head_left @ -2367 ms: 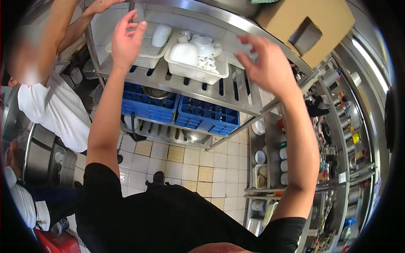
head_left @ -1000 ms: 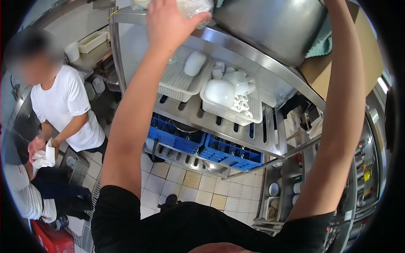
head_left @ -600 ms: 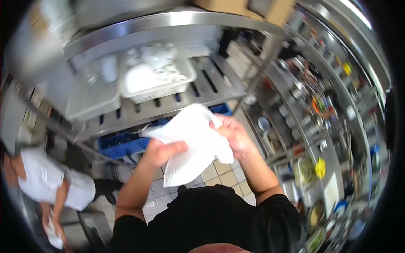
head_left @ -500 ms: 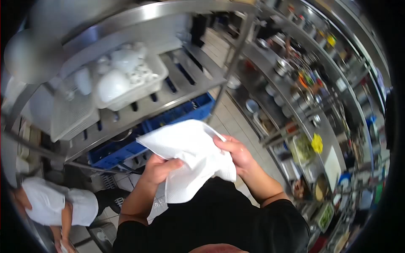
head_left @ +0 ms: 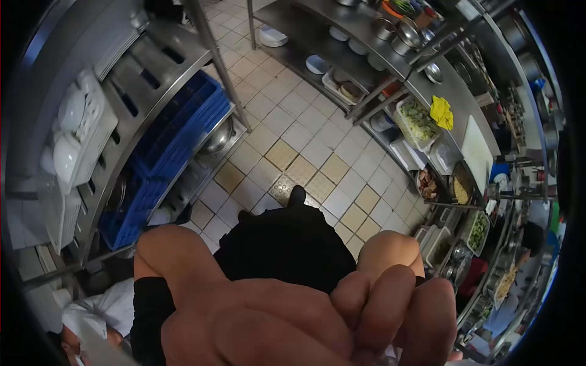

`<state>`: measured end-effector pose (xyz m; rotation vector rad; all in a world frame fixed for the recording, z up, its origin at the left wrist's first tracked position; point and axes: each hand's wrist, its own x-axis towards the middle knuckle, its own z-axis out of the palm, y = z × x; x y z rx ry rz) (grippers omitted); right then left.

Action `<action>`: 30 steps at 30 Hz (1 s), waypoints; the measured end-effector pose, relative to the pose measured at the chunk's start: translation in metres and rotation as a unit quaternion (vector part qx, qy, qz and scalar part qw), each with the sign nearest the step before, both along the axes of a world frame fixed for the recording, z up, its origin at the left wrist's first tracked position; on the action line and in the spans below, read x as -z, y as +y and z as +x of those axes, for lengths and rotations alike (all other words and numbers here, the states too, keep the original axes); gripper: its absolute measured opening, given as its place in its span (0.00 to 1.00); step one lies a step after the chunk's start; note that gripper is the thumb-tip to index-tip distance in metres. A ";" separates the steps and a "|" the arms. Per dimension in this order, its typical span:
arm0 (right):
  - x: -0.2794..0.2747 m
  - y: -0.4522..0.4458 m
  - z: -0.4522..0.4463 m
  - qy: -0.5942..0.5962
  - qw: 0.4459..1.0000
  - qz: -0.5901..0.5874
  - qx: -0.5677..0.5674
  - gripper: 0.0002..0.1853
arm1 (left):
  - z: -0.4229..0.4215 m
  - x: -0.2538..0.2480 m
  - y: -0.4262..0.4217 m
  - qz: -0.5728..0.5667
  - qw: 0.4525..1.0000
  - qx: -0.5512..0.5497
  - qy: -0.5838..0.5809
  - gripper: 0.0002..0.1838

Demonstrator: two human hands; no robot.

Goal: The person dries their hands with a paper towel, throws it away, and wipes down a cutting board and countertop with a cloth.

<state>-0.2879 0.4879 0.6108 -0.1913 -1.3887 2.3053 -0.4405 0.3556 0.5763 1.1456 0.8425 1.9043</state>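
Observation:
Both of my hands are raised very close to the camera at the bottom of the view, large and side by side. My left hand shows its back, with the fingers bent. On my right hand the fingers are curled together. A small bit of the white paper towel shows at the lower edge between the hands; the rest of it is hidden behind them.
Blue crates sit under a slotted steel counter at left, with a white basket of white dishes on it. At right are food containers and a yellow cloth. A person in white is at lower left.
My hands have come up from waist height toward the camera with the paper towel, which is now almost wholly hidden. The view has swung right, showing more of the tiled floor.

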 end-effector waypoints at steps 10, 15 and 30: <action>0.036 0.104 0.012 0.058 0.971 0.160 0.165 0.15 | 0.027 0.017 0.141 0.004 0.999 0.008 0.046 0.17; 0.028 0.118 0.018 0.059 0.944 0.197 0.258 0.15 | 0.029 0.029 0.175 -0.004 0.998 0.008 0.070 0.15; 0.099 0.187 -0.024 0.046 0.989 0.034 0.135 0.22 | -0.029 0.087 0.205 -0.094 0.981 -0.095 0.139 0.13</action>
